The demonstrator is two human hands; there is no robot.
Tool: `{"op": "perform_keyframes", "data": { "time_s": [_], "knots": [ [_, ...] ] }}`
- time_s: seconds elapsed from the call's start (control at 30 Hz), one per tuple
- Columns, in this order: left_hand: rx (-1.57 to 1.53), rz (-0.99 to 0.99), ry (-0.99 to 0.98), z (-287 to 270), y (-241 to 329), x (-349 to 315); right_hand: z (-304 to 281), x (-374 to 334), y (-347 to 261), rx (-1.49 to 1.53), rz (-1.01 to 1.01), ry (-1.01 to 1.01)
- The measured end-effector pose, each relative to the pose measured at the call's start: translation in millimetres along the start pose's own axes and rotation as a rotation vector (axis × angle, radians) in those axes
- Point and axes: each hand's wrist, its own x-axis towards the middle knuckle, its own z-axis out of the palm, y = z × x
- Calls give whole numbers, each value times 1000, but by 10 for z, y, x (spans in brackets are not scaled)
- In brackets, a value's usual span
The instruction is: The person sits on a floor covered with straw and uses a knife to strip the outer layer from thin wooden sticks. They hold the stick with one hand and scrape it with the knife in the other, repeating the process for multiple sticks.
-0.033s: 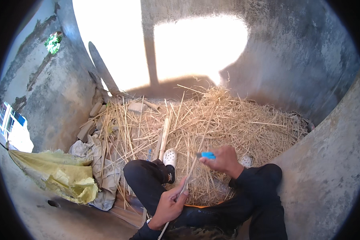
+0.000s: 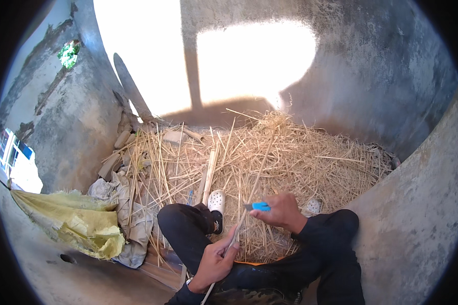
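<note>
A long, thin, pale strip (image 2: 260,173), like split bamboo, slants from the straw pile down past my lap. My left hand (image 2: 216,262) is closed round its lower part, above my left thigh. In my right hand (image 2: 282,211), closed, is a blue-handled cutter knife (image 2: 261,206). Its dark blade meets the strip, or lies very close to it, a little beyond my left hand. The strip's far end cannot be told from the straw behind it.
Loose straw and shavings (image 2: 310,157) cover the floor around my white clogs (image 2: 216,202). Wider slats (image 2: 208,175) lie beyond my left knee. A yellow torn sack (image 2: 71,218) and crumpled grey cloth (image 2: 137,234) are at the left. Concrete walls (image 2: 361,76) surround me.
My right hand and the knife have shifted slightly toward me along the strip. My left hand stays in place on it.
</note>
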Motion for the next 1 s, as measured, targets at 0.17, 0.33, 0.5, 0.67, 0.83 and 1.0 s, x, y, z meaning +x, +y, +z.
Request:
{"op": "perform_keyframes", "data": {
  "time_s": [0.17, 0.33, 0.5, 0.67, 0.83, 1.0],
  "knots": [
    [82, 86, 36, 11, -6, -20, 2, 196, 255, 0, 147, 73],
    [-101, 38, 13, 44, 50, -2, 0, 50, 115, 5, 51, 35],
    [-28, 16, -20, 11, 24, -39, -81, 345, 484, -31, 206, 120],
    [-64, -26, -35, 6, 18, -11, -35, 131, 232, 20, 95, 75],
    [-39, 2, -43, 23, -13, -89, -30, 292, 539, -42, 172, 111],
    [-85, 32, -71, 71, 8, -129, -66, 358, 751, -112, 303, 170]
  ]
}}
